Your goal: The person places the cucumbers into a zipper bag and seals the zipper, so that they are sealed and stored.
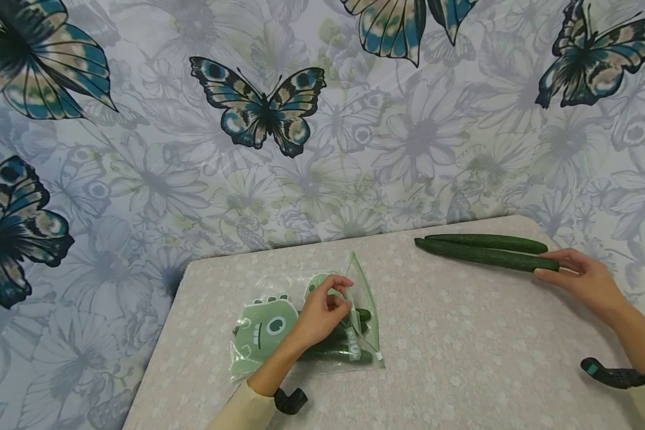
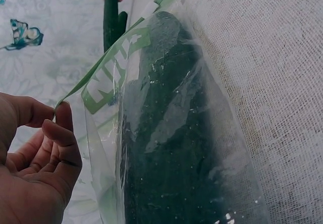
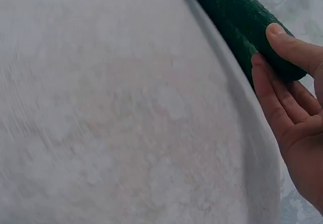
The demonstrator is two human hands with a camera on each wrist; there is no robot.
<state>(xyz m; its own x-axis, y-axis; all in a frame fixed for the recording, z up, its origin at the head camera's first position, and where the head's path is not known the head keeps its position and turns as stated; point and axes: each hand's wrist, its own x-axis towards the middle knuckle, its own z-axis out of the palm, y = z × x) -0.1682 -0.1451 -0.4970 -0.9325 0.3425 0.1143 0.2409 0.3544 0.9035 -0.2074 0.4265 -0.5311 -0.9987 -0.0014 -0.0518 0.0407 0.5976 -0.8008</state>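
A clear zip bag (image 1: 271,334) with a green cartoon monster print lies on the table, its green-edged mouth facing right. Inside it are dark green cucumbers (image 2: 166,128), partly hidden by the print and my left hand (image 1: 319,313). That hand pinches the bag's green top edge (image 2: 75,87) between thumb and fingers, lifting it away from the cucumbers. At the right, my right hand (image 1: 586,280) holds the near end of a long cucumber (image 1: 484,253), thumb on one side and fingers on the other. A second cucumber (image 1: 494,240) lies alongside, just behind it.
The table (image 1: 435,358) has a pale patterned cloth, with its back edge against a butterfly-print wall covering (image 1: 312,191). Both cucumbers lie near its back right corner. A black strap end (image 1: 290,401) sticks out at the left wrist, another (image 1: 613,375) at the right.
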